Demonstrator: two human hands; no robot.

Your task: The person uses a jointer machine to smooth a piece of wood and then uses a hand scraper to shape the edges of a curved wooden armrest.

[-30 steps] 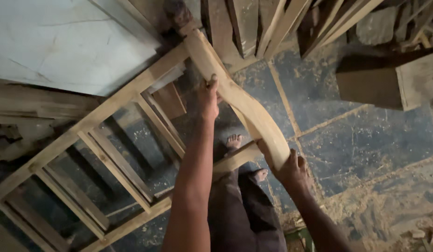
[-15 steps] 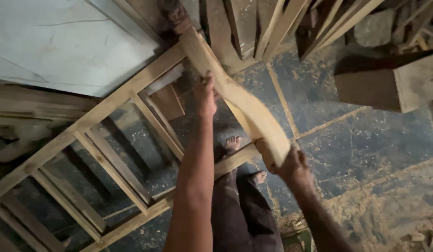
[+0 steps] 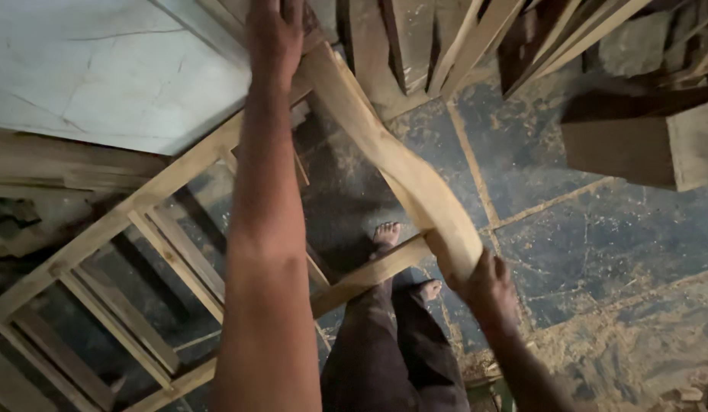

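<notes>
Frame [image 3: 163, 183] is bare wood, judged stiff, light but unwieldy. Left hand [image 3: 274, 27] grips its top corner; right hand [image 3: 487, 286] clasps the curved rail [image 3: 400, 168] end.

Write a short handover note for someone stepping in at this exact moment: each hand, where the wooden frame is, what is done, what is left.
Left hand: stretched up, on the far top corner of the wooden frame.
Right hand: gripping the near end of the curved rail.
Frame: held tilted above the dusty stone floor, over bare feet.
Done: slats and curved rail look joined to the frame.
Left: keep it supported; it rests in both hands.
</notes>
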